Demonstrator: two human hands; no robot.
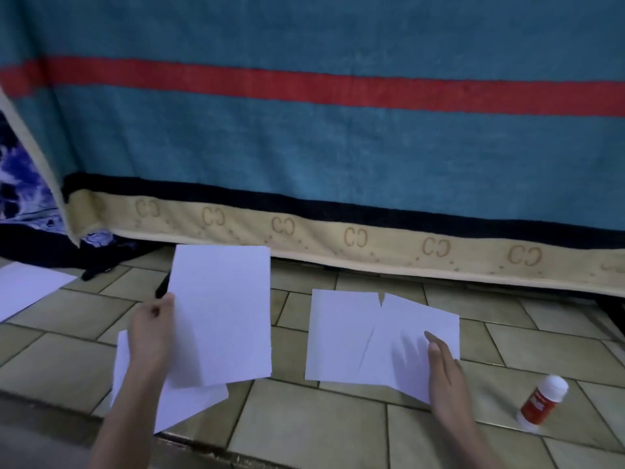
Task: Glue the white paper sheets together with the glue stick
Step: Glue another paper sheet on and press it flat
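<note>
- From the head view, my left hand (148, 333) pinched a white sheet (221, 316) by its left edge, thumb on the face of the paper, and held it lifted and tilted above the tiled floor (304, 431).
- Under that hand, another white sheet (176, 406) lay flat on the floor, partly covered by the lifted one.
- My right hand (443, 370) rested with straight, relaxed fingers (431, 338) on the near right corner of two overlapping white sheets (365, 340) lying on the floor to the right; it gripped nothing.
- The glue stick (541, 402), red with a white cap, lay tilted on the floor at the near right, apart from the papers.
- A further white sheet (23, 287) lay at the far left.
- A black pen (163, 285) showed just behind the lifted sheet.
- A teal blanket (338, 147) with a red stripe hung along the far side.
</note>
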